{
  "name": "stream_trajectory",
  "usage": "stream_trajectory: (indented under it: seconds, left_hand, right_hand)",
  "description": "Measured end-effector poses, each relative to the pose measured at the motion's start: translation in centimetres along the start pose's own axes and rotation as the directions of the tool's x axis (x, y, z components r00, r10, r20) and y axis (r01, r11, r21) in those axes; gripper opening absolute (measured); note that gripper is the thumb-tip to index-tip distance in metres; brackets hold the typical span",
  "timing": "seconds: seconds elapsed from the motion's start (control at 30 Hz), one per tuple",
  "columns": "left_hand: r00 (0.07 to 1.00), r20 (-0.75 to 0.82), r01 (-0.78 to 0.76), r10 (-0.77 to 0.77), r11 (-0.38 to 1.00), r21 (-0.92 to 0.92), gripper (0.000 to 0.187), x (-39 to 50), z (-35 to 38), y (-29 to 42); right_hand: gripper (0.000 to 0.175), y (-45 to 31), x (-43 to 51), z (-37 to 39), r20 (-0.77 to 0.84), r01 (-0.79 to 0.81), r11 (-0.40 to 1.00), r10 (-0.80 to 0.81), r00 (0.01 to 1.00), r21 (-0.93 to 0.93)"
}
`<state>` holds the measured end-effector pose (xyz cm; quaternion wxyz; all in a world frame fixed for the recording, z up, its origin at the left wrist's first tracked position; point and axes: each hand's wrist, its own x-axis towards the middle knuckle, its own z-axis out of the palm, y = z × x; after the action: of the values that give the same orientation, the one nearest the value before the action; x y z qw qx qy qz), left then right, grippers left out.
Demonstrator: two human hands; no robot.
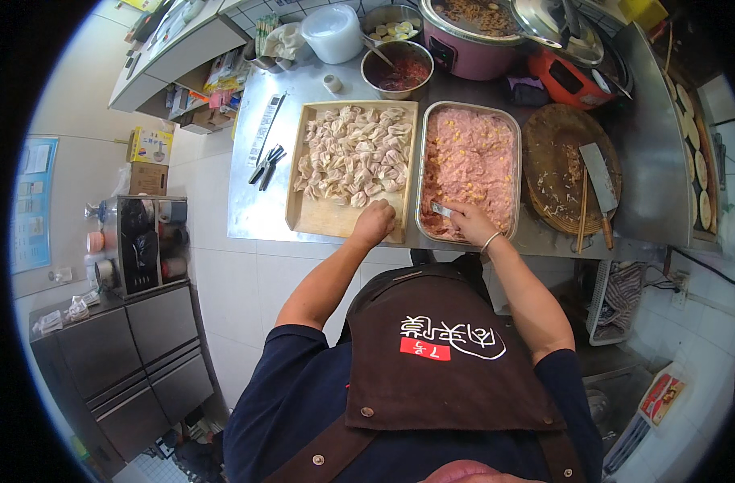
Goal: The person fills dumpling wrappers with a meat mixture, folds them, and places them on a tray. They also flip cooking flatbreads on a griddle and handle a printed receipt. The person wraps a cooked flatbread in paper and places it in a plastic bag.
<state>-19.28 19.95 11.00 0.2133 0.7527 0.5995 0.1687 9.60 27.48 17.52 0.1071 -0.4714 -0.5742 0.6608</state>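
My left hand (pixel 376 222) is curled over the front right corner of a shallow wooden tray (pixel 325 224). Its fingers are bent inward, and whatever may lie inside them is hidden. Many folded wontons (pixel 358 151) cover the back and middle of that tray. Just to the right is a rectangular metal pan (pixel 518 163) of pink minced meat filling (pixel 470 145) dotted with yellow bits. Over the front of this pan, my right hand (pixel 475 222) grips a small flat metal spatula (pixel 441 209), its end close to the scooped-out part of the filling.
A round wooden chopping board (pixel 545 157) at right carries a cleaver (pixel 600 178) and chopsticks (pixel 582 211). Behind stand a steel bowl (pixel 397 90) with a spoon, a plastic tub (pixel 331 36) and a pink cooker (pixel 470 57). Black-handled tools (pixel 267 168) lie left on the steel table (pixel 240 205).
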Motion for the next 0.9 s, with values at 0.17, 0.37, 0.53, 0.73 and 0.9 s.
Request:
stream_trajectory:
  seconds: [0.17,0.37,0.53,0.73,0.9]
  left_hand:
    - [0.996,0.034,-0.084,0.082,0.994,0.067,0.012,0.7,-0.2,-0.3]
    - [0.997,0.027,-0.080,0.078,0.991,0.107,0.010,1.0,0.0,-0.1]
    - [0.999,0.028,0.016,-0.015,1.000,-0.004,0.012,1.4,-0.2,-0.5]
    - [0.924,0.126,0.333,-0.360,0.599,-0.728,0.020,1.6,-3.3,-3.6]
    - [0.897,0.221,0.019,-0.382,-0.465,-0.885,0.039,1.9,-6.9,-1.8]
  right_hand:
    - [0.036,0.3,-1.0,-1.3,0.080,-0.088,0.946,0.066,0.995,0.311]
    - [0.036,0.6,-1.2,-1.5,-0.020,0.041,0.998,-0.042,0.999,-0.037]
    - [0.037,0.5,-0.8,-0.4,0.040,0.065,0.992,-0.061,0.997,-0.108]
    - [0.035,-1.0,-3.2,-1.7,0.103,-0.078,0.955,0.050,0.993,0.286]
    - [0.036,-3.2,-5.8,-2.0,0.073,-0.092,0.912,0.068,0.995,0.400]
